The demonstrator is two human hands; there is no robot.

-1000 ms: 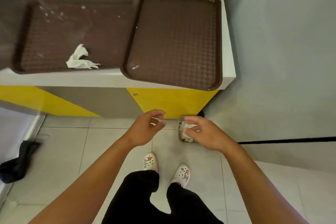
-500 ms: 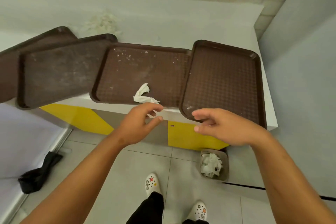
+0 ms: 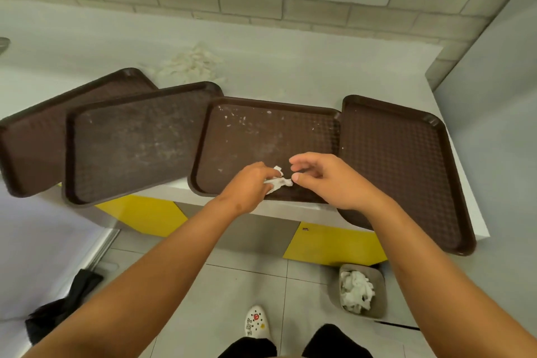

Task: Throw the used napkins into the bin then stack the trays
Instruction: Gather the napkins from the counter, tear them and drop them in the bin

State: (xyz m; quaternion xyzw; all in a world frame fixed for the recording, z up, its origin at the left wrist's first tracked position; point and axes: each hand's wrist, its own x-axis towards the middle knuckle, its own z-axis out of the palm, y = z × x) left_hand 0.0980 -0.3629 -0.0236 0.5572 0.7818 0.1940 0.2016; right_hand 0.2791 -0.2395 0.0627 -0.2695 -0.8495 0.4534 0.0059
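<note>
Head view: shoe (image 3: 255, 323) lettering unreadable; left hand (image 3: 250, 187) pinches napkin (image 3: 278, 181) at third tray's (image 3: 261, 136) 6 o'clock rim, overhanging the table (image 3: 290, 73) edge; right hand (image 3: 325, 180) relaxed beside; bin (image 3: 379, 291) at 5 o'clock

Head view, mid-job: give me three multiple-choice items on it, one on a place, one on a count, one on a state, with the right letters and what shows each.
1. Where does the bin stand?
A. on the counter
B. on the floor under the counter's right end
C. on a tray

2. How many brown trays lie on the counter?
A. two
B. four
C. six

3. What is the left hand doing?
A. gripping the crumpled napkin
B. lifting a tray
C. resting flat on the wall

Answers:
1 B: it sits on the floor tiles below the yellow panel, with white napkins in it.
2 B: four overlapping trays run left to right.
3 A: its fingers close on the napkin on the third tray from the left, while the right hand hovers beside it holding nothing.
</note>
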